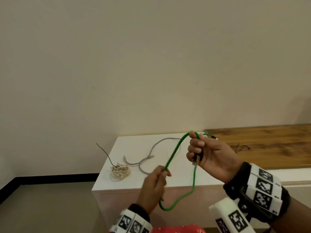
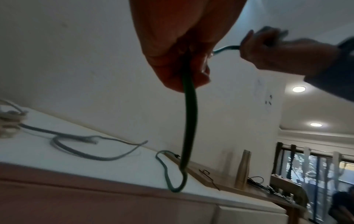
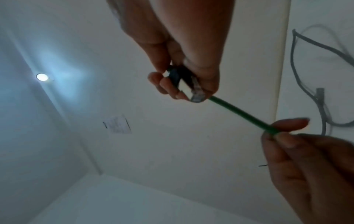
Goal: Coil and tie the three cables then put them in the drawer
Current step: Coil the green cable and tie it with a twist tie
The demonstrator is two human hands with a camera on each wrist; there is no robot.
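Both hands held the green cable [image 1: 173,154] above the tabletop [image 1: 134,143]: right hand [image 1: 210,158] clenched around its plug end, left hand [image 1: 156,184] pinching it lower. A grey cable [image 1: 151,153] and a coiled beige cable [image 1: 119,172] lay behind. Only the left wrist view showed a metal bottle [image 2: 243,169] farther along.

A home: curtained window [image 2: 314,165], recessed ceiling lights [image 2: 298,89], wooden bench [image 1: 269,142].

Beige wall [image 1: 151,56], white cabinet [image 1: 176,180], wooden bench [image 1: 272,143].
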